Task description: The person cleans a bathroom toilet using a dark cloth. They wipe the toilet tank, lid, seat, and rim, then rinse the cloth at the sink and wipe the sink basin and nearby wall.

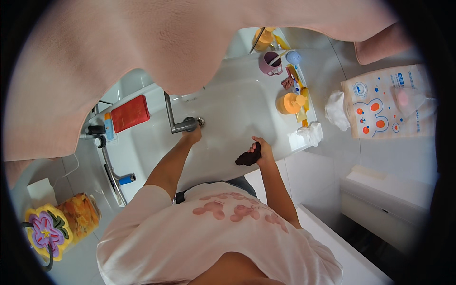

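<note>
My left hand (193, 134) reaches down into the white washbasin (228, 103), at the metal drain (201, 122). The end of the grey faucet (183, 126) covers its fingers, so I cannot tell whether they grip anything. To the right, over the front part of the basin, my right hand (264, 149) is closed around a small dark cloth (248, 156) with a ruffled edge. The cloth hangs out of the fist towards the left.
Along the basin's right ledge stand a purple cup (269, 64), a yellow pump bottle (290, 103) and a crumpled white tissue (311, 133). A red pouch (130, 114) lies on the left ledge. A tissue pack (390, 103) hangs at right. Pink fabric (171, 42) blocks the top.
</note>
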A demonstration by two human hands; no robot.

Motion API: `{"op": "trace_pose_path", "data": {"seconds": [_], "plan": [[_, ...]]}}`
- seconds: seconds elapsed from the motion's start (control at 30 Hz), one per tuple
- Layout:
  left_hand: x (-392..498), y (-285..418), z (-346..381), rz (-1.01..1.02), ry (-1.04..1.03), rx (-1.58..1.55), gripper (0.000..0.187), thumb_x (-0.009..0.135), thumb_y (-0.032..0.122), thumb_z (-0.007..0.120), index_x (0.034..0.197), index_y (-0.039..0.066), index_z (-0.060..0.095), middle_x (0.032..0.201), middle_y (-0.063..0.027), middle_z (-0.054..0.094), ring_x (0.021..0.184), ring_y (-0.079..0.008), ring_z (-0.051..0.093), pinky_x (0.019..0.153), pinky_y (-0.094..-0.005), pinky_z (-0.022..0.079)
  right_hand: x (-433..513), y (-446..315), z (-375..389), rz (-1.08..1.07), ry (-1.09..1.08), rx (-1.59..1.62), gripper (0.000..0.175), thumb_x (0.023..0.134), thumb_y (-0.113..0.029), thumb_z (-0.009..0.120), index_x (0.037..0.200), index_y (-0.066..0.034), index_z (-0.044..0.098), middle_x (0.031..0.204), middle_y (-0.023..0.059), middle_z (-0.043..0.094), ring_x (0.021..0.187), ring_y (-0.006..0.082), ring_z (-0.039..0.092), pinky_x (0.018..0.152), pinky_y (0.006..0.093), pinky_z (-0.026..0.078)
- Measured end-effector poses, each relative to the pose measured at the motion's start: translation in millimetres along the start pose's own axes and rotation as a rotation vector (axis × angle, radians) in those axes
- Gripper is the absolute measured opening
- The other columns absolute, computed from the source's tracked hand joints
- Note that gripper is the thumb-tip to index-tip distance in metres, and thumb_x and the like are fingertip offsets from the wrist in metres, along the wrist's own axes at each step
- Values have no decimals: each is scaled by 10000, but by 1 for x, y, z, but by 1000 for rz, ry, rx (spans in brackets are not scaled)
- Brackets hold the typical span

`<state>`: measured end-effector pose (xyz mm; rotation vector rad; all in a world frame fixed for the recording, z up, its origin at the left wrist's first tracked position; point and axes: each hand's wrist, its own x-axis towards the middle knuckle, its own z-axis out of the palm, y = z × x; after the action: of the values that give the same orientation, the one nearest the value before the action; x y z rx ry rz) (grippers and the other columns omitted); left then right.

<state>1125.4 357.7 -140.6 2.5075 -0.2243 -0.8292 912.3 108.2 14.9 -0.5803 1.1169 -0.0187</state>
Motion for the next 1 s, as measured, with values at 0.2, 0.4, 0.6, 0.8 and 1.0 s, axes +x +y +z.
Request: {"op": "trace_pose_path", "data": {"seconds": [0.2,0.4,0.6,0.8,1.0], "plan": [[11,1,17,-24,52,-120,579,916,261,654,1391,-3,456,1321,-221,581,1078,-357,654,885,-455,548,-7,5,-2,44,-44,139,253,907,-240,650,1044,-45,566,713,77,534,663,236,550,738,433,526],[-78,80,14,-5,-381,-717,646,935,363,685,1448,84,411,1239,-117,606,926,-213,648,814,-361,567,-13,2,17,133,-109,40,310,852,-229,717,1098,-91,586,1006,108,595,960,293,596,891,498,518],[-157,83,-35,628,-116,-416,637,873,160,743,1415,111,412,1163,-154,617,917,-186,671,738,-330,563,-27,23,59,277,-360,-138,479,848,-238,711,1291,-125,570,1246,112,522,1130,337,536,1021,567,432],[-179,-15,-103,110,-86,-263,388,854,330,730,1094,119,510,815,-112,714,643,-270,690,613,-404,551,-43,26,58,95,-313,-520,491,902,-266,627,1339,-59,539,1333,141,522,1230,298,533,1017,509,457],[-202,-81,-87,5,-22,315,367,831,361,737,1119,139,683,1146,-125,645,1129,-334,570,980,-495,453,-52,-1,33,52,-269,-545,451,922,-253,597,1309,-32,532,1267,140,586,1211,289,568,1009,478,467]]}}
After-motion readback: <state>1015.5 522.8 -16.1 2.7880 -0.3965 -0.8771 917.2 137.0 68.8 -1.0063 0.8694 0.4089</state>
